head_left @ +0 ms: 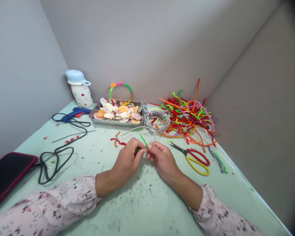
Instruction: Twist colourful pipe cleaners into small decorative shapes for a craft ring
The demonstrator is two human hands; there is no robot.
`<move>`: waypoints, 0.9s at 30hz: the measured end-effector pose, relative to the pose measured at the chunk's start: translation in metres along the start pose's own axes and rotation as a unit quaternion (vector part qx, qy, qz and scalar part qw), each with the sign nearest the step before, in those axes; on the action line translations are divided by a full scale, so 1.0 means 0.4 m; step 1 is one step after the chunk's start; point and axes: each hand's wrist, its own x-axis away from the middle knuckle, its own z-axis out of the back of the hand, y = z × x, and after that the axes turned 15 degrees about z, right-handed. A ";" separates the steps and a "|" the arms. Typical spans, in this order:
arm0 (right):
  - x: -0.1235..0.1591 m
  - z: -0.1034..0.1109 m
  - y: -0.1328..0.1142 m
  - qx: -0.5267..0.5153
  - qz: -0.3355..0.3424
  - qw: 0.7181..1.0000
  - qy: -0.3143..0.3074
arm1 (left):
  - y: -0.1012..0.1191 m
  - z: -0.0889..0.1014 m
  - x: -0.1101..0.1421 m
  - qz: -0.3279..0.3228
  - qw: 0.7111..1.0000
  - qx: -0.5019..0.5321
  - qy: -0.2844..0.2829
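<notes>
My left hand (129, 160) and my right hand (164, 162) meet at the fingertips near the middle of the table. Between them is a short green pipe cleaner (144, 140), its free end sticking up and to the left. Both hands pinch it, thumbs against forefingers. A strand from the coil of grey wire (157, 122) runs down to my right fingertips; whether they grip it too is hidden. Just beyond my left hand lie short orange and red pipe cleaner pieces (116, 139). Scissors (194, 159) with red and yellow handles rest to the right of my right hand.
A metal tray (115, 122) of seashells (124, 108) stands at the back, with a colourful pipe cleaner ring (131, 90) upright in it. Pipe cleaners (186, 114) are heaped at right. At left are a bottle (81, 93), blue glue gun (75, 113), black cord (56, 152) and phone (9, 175).
</notes>
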 end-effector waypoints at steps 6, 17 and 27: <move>0.003 0.001 -0.002 -0.025 -0.001 1.000 -0.003 | 0.000 -0.002 0.001 0.014 1.000 0.014 0.001; -0.003 0.001 -0.009 -0.058 -0.026 0.998 -0.003 | -0.005 -0.003 -0.001 0.009 1.000 0.023 -0.007; -0.003 0.005 -0.009 -0.038 -0.014 0.999 -0.028 | 0.002 0.001 0.000 0.025 0.999 0.011 -0.016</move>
